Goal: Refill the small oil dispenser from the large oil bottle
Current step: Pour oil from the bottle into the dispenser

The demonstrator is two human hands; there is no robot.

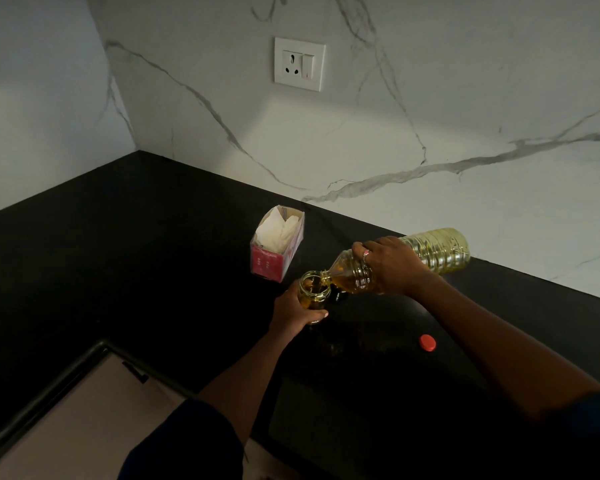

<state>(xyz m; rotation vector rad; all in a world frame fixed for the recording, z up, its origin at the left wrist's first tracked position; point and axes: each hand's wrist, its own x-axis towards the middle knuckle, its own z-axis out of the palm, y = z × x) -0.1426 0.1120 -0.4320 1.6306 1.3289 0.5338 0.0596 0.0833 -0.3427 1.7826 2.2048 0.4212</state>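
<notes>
While the large clear plastic oil bottle (433, 251) is tilted almost flat, it is gripped around its shoulder by the right hand (395, 265), its mouth touching the rim of the small round glass oil dispenser (314, 289). The dispenser is clasped around its body by the left hand (293, 313) and is held upright near the middle of the black counter (118, 254), partly filled with yellow oil. A red round bottle cap (427, 342) lies nearer the counter's front edge, and a pink open carton of white tissue (278, 242) stands towards the back edge, by the marble wall (430, 98).
</notes>
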